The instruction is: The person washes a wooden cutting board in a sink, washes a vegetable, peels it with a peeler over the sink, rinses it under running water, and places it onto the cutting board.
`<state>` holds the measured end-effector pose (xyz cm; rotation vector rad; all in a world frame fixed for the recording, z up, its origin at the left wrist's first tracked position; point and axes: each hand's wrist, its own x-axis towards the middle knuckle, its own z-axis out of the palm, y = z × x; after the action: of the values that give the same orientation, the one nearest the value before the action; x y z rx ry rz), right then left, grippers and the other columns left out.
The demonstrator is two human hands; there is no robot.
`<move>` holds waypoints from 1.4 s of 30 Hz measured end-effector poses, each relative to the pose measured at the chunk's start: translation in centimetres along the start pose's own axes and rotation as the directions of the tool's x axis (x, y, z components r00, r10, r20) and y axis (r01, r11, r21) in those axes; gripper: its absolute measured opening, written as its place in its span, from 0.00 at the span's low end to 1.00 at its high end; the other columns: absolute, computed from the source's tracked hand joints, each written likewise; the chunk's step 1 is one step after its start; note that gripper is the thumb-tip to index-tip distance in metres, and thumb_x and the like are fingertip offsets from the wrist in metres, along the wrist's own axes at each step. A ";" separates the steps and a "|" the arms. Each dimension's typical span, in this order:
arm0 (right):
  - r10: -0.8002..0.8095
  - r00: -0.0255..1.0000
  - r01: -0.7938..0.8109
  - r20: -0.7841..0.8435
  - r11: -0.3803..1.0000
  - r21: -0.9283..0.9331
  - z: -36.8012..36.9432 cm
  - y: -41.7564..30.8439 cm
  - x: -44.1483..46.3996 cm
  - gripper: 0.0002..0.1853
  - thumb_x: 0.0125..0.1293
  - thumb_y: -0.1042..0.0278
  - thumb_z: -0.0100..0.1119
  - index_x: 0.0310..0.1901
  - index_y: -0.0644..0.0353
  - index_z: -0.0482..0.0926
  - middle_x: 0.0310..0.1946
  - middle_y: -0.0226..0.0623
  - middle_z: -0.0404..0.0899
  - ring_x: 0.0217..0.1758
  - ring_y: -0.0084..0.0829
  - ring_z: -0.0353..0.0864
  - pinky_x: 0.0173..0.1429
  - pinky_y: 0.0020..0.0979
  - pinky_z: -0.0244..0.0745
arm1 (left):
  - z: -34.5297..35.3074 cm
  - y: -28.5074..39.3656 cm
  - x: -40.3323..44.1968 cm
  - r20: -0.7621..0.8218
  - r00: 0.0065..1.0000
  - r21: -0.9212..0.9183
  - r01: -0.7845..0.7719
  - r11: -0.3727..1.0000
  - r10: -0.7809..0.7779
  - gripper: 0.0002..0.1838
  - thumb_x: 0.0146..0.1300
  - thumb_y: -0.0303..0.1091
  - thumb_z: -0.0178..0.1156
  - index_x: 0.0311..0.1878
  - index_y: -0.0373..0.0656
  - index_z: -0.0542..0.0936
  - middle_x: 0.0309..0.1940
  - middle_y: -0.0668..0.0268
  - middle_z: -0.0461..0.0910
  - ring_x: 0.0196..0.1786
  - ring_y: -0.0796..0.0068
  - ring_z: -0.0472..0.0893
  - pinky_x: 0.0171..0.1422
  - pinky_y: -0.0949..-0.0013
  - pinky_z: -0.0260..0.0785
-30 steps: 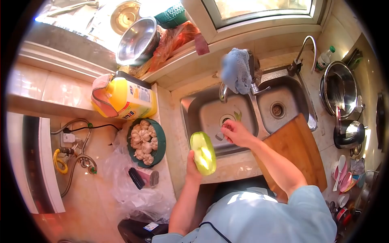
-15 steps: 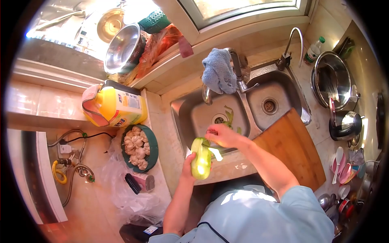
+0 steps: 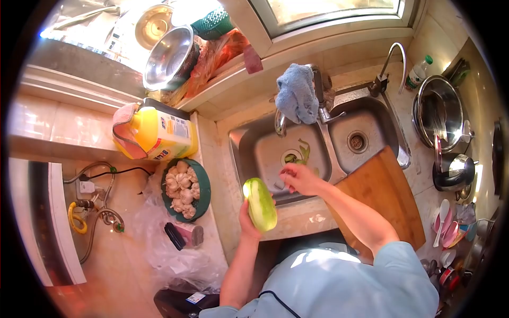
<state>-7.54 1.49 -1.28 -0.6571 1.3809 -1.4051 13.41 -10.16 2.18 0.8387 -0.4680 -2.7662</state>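
Note:
A light green gourd (image 3: 261, 205), partly peeled with pale stripes along its side, is held upright in my left hand (image 3: 249, 218), whose fingers wrap round its lower part. My right hand (image 3: 298, 178) is just right of the gourd, apart from it, above the left basin's front part. Its fingers are curled together, and whatever they hold is hidden or too small to name. Green peel strips (image 3: 303, 150) lie by the drain of the left sink basin (image 3: 254, 153).
A wooden cutting board (image 3: 379, 196) overlaps the right basin (image 3: 366, 114). A blue cloth (image 3: 297, 94) hangs over the faucet. On the left are a green bowl (image 3: 203, 193) of garlic and a yellow jug (image 3: 151, 132). Metal bowls (image 3: 437, 111) and a pot (image 3: 456, 172) stand on the right.
My right hand has moved away from the gourd, to the right and slightly down. A pale strip hanging beside the gourd is gone from there. The gourd is turned slightly in my left hand.

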 end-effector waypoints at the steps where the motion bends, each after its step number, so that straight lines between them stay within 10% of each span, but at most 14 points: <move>1: 0.036 0.993 -0.062 0.110 0.968 0.244 1.2 -1.9 -1.6 0.13 0.71 0.58 0.59 0.44 0.61 0.76 0.28 0.32 0.78 0.28 0.22 0.76 0.35 0.26 0.75 | 0.5 0.1 -0.2 -0.080 0.997 0.019 0.019 1.000 -0.018 0.35 0.68 0.57 0.49 0.69 0.42 0.67 0.61 0.51 0.75 0.57 0.50 0.79 0.59 0.45 0.74; 4: -0.125 0.919 -0.028 0.375 0.926 0.377 3.5 -3.0 -3.9 0.11 0.74 0.60 0.56 0.45 0.60 0.76 0.29 0.26 0.74 0.28 0.18 0.72 0.31 0.25 0.69 | -0.7 0.8 1.2 0.086 0.987 0.094 0.125 0.988 -0.133 0.33 0.70 0.57 0.45 0.68 0.40 0.68 0.60 0.52 0.76 0.58 0.51 0.79 0.62 0.47 0.72; 8: -0.326 0.932 0.230 0.158 0.869 0.437 6.0 -1.8 -3.2 0.10 0.72 0.62 0.57 0.42 0.61 0.77 0.26 0.29 0.76 0.28 0.21 0.74 0.30 0.29 0.69 | 2.4 0.1 1.6 0.021 0.999 0.069 0.044 0.997 -0.046 0.27 0.72 0.56 0.47 0.58 0.42 0.75 0.47 0.59 0.83 0.52 0.63 0.83 0.55 0.59 0.78; 10: -0.419 0.900 0.423 0.120 0.906 -0.002 5.0 -2.7 -2.7 0.11 0.71 0.62 0.58 0.40 0.62 0.77 0.25 0.30 0.76 0.28 0.22 0.74 0.30 0.31 0.69 | 0.7 0.5 2.5 0.110 0.985 0.001 0.133 0.991 -0.132 0.30 0.72 0.59 0.45 0.61 0.41 0.73 0.52 0.56 0.81 0.53 0.60 0.82 0.56 0.56 0.77; 13: -0.079 0.977 0.083 0.197 0.997 -0.009 4.0 -3.9 -2.3 0.13 0.70 0.61 0.58 0.37 0.64 0.77 0.25 0.32 0.76 0.30 0.22 0.74 0.33 0.32 0.70 | 1.3 0.5 2.4 0.025 0.984 0.012 0.175 0.984 -0.176 0.33 0.72 0.63 0.44 0.63 0.43 0.72 0.54 0.56 0.80 0.51 0.59 0.83 0.51 0.52 0.80; 19: -0.136 0.981 0.117 -0.135 0.983 -0.145 0.5 0.2 3.0 0.13 0.67 0.59 0.59 0.37 0.61 0.79 0.33 0.40 0.81 0.36 0.31 0.79 0.40 0.38 0.73 | -1.2 0.1 0.0 0.107 0.950 0.087 0.284 0.955 -0.293 0.36 0.70 0.63 0.46 0.70 0.47 0.67 0.60 0.51 0.75 0.55 0.48 0.81 0.52 0.41 0.78; 21: -0.276 0.937 0.162 -0.215 0.887 -0.432 -2.0 8.9 8.0 0.11 0.68 0.62 0.59 0.40 0.62 0.79 0.28 0.36 0.80 0.32 0.29 0.79 0.37 0.35 0.75 | -0.9 -1.1 -1.5 0.165 0.957 0.052 0.232 0.971 -0.237 0.38 0.68 0.65 0.47 0.73 0.50 0.64 0.64 0.48 0.72 0.57 0.45 0.79 0.51 0.38 0.78; 23: -0.048 0.884 -0.352 -0.464 0.585 -0.731 -3.7 7.7 5.3 0.11 0.67 0.62 0.58 0.42 0.61 0.81 0.33 0.47 0.83 0.38 0.44 0.84 0.41 0.45 0.77 | -0.8 -1.3 -1.8 0.186 0.967 -0.007 0.176 0.984 -0.172 0.40 0.65 0.66 0.53 0.73 0.51 0.64 0.68 0.47 0.68 0.59 0.46 0.78 0.55 0.39 0.76; 28: -0.045 0.939 -0.279 -0.342 0.483 -0.830 -4.6 7.0 6.1 0.08 0.66 0.66 0.56 0.44 0.55 0.81 0.36 0.46 0.84 0.44 0.50 0.84 0.46 0.45 0.79 | -1.9 -0.4 -1.2 0.124 0.992 0.063 0.012 0.998 -0.019 0.42 0.63 0.64 0.58 0.73 0.48 0.64 0.68 0.50 0.68 0.63 0.47 0.75 0.63 0.39 0.71; 35: -0.509 0.774 0.118 -0.377 0.701 -0.704 -1.5 -1.4 2.5 0.08 0.68 0.64 0.56 0.42 0.58 0.79 0.34 0.51 0.81 0.39 0.52 0.81 0.42 0.46 0.76 | 1.0 0.9 2.0 0.023 0.999 0.169 0.041 0.985 -0.045 0.40 0.63 0.65 0.55 0.69 0.45 0.67 0.62 0.54 0.73 0.58 0.46 0.78 0.60 0.37 0.73; 38: -0.463 0.756 0.200 -0.463 0.836 -0.510 -0.9 -3.0 2.5 0.08 0.70 0.63 0.55 0.41 0.59 0.78 0.30 0.45 0.82 0.34 0.44 0.83 0.39 0.41 0.76 | 1.9 0.6 2.3 -0.008 1.000 0.155 0.025 0.988 -0.024 0.39 0.65 0.67 0.51 0.66 0.44 0.70 0.57 0.55 0.76 0.55 0.49 0.80 0.58 0.41 0.75; 40: -0.219 0.967 0.196 -0.132 0.966 -0.167 0.4 -5.0 -0.2 0.08 0.71 0.66 0.55 0.41 0.61 0.75 0.29 0.39 0.79 0.32 0.36 0.81 0.37 0.38 0.75 | 1.5 0.5 3.0 0.028 0.999 0.145 0.038 0.989 -0.042 0.37 0.66 0.67 0.50 0.64 0.44 0.72 0.55 0.56 0.79 0.54 0.50 0.81 0.57 0.44 0.76; 42: -0.248 0.951 0.264 0.183 0.962 -0.069 1.5 -5.1 -2.0 0.07 0.72 0.67 0.54 0.43 0.62 0.75 0.29 0.33 0.77 0.31 0.27 0.79 0.36 0.33 0.74 | 0.3 1.3 4.2 0.127 0.989 0.171 0.052 0.984 -0.075 0.36 0.67 0.66 0.50 0.63 0.45 0.73 0.53 0.56 0.80 0.53 0.50 0.82 0.56 0.46 0.77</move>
<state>-6.90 1.85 4.33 -1.0260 1.2612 -1.4534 9.92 -12.55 0.78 0.7180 -0.7186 -2.8854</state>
